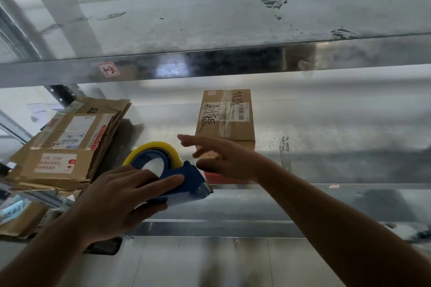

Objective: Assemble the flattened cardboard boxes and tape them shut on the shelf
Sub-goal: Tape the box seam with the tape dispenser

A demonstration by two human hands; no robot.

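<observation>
An assembled cardboard box point(225, 116), taped along its top and marked with black handwriting and a barcode label, stands on the metal shelf point(326, 165). My right hand point(219, 161) hovers open against the box's near face, fingers spread to the left. My left hand point(123, 198) grips a blue tape dispenser point(184, 182) carrying a yellow-rimmed roll of clear tape point(151, 150), held just left of and below the box at the shelf's front edge. A stack of flattened cardboard boxes point(67, 142) lies on the shelf at the left.
An upper metal shelf point(210, 63) with a red-and-white sticker runs across above. A lower shelf beam point(233, 228) spans below my arms. More cardboard with a blue label point(16, 214) sits low at the left. Tiled floor shows at the bottom.
</observation>
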